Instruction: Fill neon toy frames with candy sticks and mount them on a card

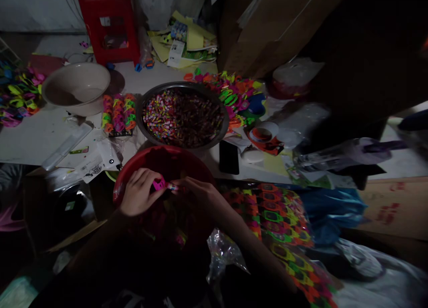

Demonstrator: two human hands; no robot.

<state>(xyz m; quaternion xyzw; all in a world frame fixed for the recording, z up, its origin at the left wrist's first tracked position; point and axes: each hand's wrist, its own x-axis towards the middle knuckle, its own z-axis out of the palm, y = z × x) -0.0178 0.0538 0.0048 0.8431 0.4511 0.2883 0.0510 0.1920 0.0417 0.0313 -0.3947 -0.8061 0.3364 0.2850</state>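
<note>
Over a red basin (pixel 121 176), my two hands are close together. My left hand (pixel 139 193) is closed on a bright pink plastic toy piece (pixel 159 182), pinched between thumb and fingers. My right hand (pixel 197 191) pinches a small colourful wrapped candy roll (pixel 172 186), its end touching or nearly touching the pink piece. Inside the basin lie more pink and yellow pieces, mostly lost in shadow. Just beyond stands a metal bowl (pixel 224 121) filled with many small wrapped rolls.
A beige bowl (pixel 76 71) and a pack of toy pieces (pixel 118 113) stand at left. Behind the metal bowl is a pile of bright plastic pieces (pixel 230 96). A black phone (pixel 229 157) lies to the right, with bagged toys (pixel 272 215) below. A red stool (pixel 110 27) stands behind.
</note>
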